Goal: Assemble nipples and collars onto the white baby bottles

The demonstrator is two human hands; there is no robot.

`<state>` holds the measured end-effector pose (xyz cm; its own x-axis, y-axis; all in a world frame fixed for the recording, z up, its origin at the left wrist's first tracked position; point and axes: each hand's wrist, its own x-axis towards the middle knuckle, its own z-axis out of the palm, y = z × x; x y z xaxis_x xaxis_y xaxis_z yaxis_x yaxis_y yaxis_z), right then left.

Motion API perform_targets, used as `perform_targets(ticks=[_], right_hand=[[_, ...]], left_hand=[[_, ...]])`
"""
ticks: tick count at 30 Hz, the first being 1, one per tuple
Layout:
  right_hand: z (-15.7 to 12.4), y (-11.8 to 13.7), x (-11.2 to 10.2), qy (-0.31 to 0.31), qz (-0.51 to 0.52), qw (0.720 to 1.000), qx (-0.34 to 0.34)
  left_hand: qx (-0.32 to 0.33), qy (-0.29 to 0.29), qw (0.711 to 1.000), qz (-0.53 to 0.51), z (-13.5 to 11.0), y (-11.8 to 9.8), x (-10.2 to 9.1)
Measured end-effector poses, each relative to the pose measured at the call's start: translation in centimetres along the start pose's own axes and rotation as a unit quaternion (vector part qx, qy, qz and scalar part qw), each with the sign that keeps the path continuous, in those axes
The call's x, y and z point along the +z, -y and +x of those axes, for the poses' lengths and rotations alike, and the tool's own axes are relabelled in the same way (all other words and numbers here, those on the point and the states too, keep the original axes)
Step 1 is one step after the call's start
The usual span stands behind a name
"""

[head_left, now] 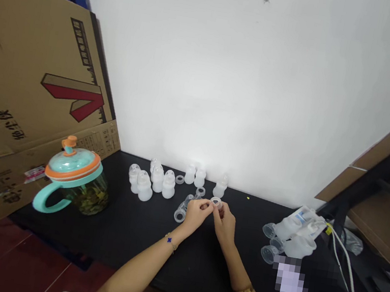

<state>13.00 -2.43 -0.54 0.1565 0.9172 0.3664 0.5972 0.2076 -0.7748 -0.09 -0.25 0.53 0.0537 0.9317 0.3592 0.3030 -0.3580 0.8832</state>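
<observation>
Ring (216, 201), partly behind both hands (195, 215) (226, 225)

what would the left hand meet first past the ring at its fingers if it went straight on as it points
Past the ring and the right hand, the left hand would probably meet the bottle standing apart near the wall, though depth is unclear here.
</observation>
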Motion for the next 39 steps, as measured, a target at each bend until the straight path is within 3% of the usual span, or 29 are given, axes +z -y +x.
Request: perform_targets(ticks=[39], right_hand=[[0.07, 0.23, -0.05, -0.016, 0.012, 1.0, -0.019]], left_hand=[[-0.01, 0.021, 1.0, -0.014, 0.05, 0.29, -0.09]])
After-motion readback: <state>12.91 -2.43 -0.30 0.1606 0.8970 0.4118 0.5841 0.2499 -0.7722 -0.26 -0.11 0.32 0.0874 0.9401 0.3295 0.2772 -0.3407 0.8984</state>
